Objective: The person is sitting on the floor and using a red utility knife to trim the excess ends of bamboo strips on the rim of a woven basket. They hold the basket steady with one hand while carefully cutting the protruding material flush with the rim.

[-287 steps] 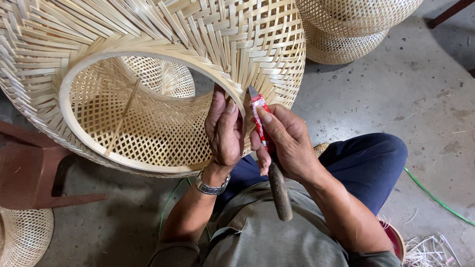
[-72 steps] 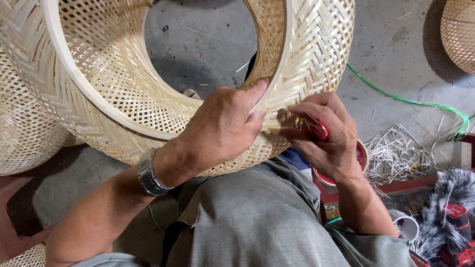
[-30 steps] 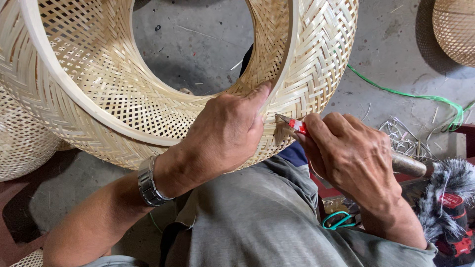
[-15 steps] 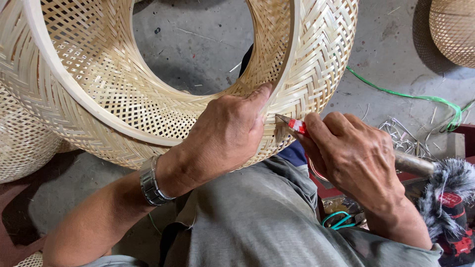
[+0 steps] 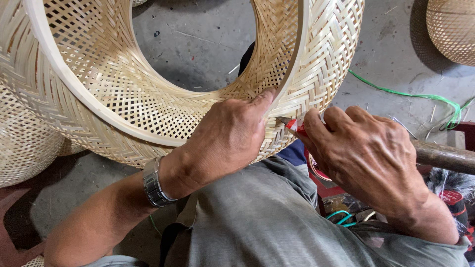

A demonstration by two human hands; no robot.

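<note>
A large woven bamboo basket with a pale wooden hoop rim fills the upper left, its open middle showing the grey floor. My left hand, a metal watch on its wrist, presses on the basket's lower edge with the thumb along the rim. My right hand is closed around a knife with a red part near the blade and a long wooden handle that sticks out to the right. The blade tip touches the woven wall just beside my left thumb.
Another woven basket sits at the top right and one more at the left edge. A green cord lies on the concrete floor. Clutter with a red item is at the lower right.
Since half a second ago almost nothing has shifted: both hands stay on the basket's lower edge. Over the longer span the basket was turned and the knife point came against the weave.
</note>
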